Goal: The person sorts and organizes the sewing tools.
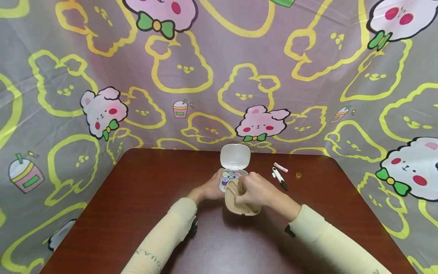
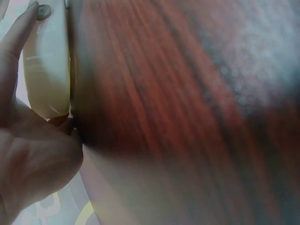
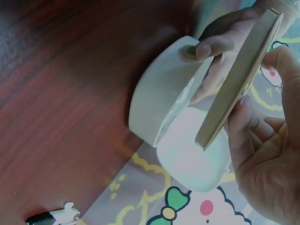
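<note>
A white box [image 3: 161, 89] stands on the table with its lid [image 1: 235, 156] raised at the back. Several small thread spools [image 1: 230, 175], purple and pale, show in rows inside it. My left hand [image 1: 213, 187] grips the box at its left side, and its thumb lies by the round front button [image 3: 189, 51]. In my right hand [image 1: 256, 190] is a beige tray [image 1: 234, 203] with moulded compartments, pinched at its inner ridges between thumb and fingers. The tray is tilted above the front of the box and covers part of the spools in the head view.
Right of the box lie a white-and-black pen-shaped tool [image 1: 280, 179], a small pink-and-white stick [image 1: 281, 167] and a little yellow round piece [image 1: 299, 175]. A patterned curtain [image 1: 205, 76] closes off the back and sides of the brown table [image 1: 143, 190].
</note>
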The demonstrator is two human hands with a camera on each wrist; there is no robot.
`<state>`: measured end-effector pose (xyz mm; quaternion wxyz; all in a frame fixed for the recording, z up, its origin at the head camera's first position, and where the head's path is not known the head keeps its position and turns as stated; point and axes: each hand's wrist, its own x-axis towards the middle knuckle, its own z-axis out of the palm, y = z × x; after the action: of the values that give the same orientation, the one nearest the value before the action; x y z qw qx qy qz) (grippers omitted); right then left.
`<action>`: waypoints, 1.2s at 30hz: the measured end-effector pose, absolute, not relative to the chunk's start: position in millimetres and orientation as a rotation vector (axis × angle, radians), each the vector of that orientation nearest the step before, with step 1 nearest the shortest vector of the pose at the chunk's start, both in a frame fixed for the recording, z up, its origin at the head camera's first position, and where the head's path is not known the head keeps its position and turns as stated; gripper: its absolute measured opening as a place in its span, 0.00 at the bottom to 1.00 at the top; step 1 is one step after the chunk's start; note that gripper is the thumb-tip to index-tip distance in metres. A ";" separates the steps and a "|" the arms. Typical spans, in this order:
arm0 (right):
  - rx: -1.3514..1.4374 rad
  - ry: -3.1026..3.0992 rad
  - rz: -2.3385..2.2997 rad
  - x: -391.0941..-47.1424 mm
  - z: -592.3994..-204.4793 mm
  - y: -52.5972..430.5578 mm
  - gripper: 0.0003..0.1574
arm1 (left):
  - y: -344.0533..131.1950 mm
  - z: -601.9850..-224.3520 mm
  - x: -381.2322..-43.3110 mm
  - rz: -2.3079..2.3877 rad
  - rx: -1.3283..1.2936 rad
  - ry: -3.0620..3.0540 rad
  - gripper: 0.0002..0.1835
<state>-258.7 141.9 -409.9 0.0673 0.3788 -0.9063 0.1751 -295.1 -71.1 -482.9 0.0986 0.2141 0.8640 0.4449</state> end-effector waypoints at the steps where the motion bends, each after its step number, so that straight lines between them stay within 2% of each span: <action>1: 1.135 -2.733 0.520 -260.2 -409.5 141.9 0.18 | -71.3 -482.5 -294.9 1.330 0.639 2.547 0.52; 15: 1.048 -2.751 0.498 -291.7 -403.8 140.0 0.23 | -68.5 -481.2 -295.2 1.416 0.625 2.560 0.58; 20: 1.023 -2.761 0.468 -299.9 -407.6 138.9 0.22 | -67.8 -482.3 -293.9 1.382 0.679 2.594 0.57; 36: 0.974 -2.805 0.372 -318.8 -418.4 133.1 0.18 | -67.3 -483.4 -291.9 1.334 0.566 2.614 0.59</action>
<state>-318.8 133.1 -418.4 0.0744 0.3246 -0.9348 0.1238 -291.9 -67.3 -483.4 0.0762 0.1889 0.8721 0.4449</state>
